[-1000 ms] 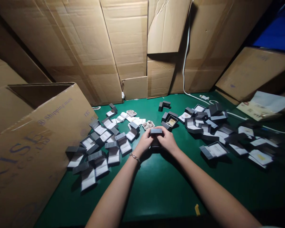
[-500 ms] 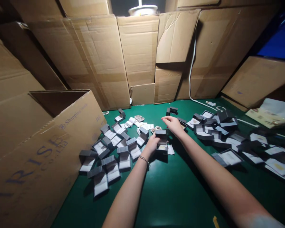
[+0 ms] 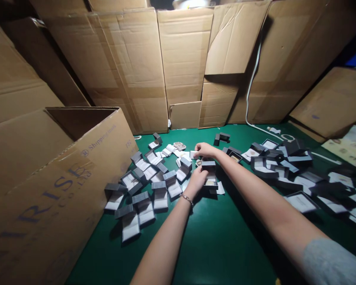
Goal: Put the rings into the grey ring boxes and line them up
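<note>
My left hand [image 3: 198, 179] is closed round the left side of an open dark grey jewelry box [image 3: 210, 165], its lid raised and its pale lining showing. A white slip [image 3: 220, 188] lies just to the right of that box. Farther back, my right hand [image 3: 205, 150] pinches a small white card [image 3: 193, 154] at the edge of a pile of white pieces [image 3: 182, 156]. Small beige items [image 3: 198, 162] show between my two hands, too small to name. Left of my hands stand several open grey boxes [image 3: 160, 198] with white linings.
A large printed carton [image 3: 101, 158] stands open at the left. More open dark boxes [image 3: 264, 168] with white inserts crowd the right side of the green table [image 3: 219, 241]. Stacked cardboard boxes [image 3: 184, 59] wall the back, and a white cable [image 3: 250, 87] hangs down there.
My right hand has moved left to the white pile and now pinches a white card. My left hand still holds the box. The view has tilted slightly down.
</note>
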The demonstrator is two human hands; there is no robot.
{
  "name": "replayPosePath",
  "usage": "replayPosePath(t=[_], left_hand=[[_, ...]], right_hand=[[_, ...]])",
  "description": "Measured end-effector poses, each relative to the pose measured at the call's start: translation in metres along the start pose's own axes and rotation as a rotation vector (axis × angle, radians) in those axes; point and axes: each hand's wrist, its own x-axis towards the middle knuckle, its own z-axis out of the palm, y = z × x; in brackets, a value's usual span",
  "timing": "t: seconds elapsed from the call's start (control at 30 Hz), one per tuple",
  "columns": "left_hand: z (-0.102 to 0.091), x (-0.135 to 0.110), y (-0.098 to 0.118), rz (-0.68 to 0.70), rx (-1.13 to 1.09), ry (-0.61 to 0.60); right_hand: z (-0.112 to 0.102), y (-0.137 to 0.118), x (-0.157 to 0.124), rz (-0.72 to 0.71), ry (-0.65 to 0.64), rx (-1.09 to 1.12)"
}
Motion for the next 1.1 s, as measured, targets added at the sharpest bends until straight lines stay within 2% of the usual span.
replayPosePath(t=[0.17, 0.23, 0.3, 0.43, 0.53, 0.73, 1.1], left_hand=[[0.000, -0.001, 0.002, -0.004, -0.008, 0.019], [0.000, -0.002, 0.003, -0.012, -0.005, 0.031], [0.000, -0.003, 0.006, -0.015, -0.003, 0.043], [0.001, -0.007, 0.010, -0.009, -0.056, 0.041], [0.001, -0.009, 0.010, 0.019, -0.134, 0.037], [0.000, -0.013, 0.012, -0.033, -0.267, -0.020], [-0.001, -0.013, 0.007, -0.103, -0.360, -0.080]], right_hand=[[-0.012, 0.019, -0.031, -0.052, 0.271, 0.154], [-0.012, 0.029, -0.054, -0.102, 0.436, 0.372], [-0.009, 0.037, -0.079, -0.078, 0.518, 0.580], [0.006, 0.044, -0.121, 0.003, 0.490, 0.874], [0.014, 0.043, -0.135, 0.000, 0.507, 0.983], [0.016, 0.041, -0.140, -0.053, 0.623, 0.963], [0.026, 0.030, -0.154, -0.214, 0.537, 0.558]])
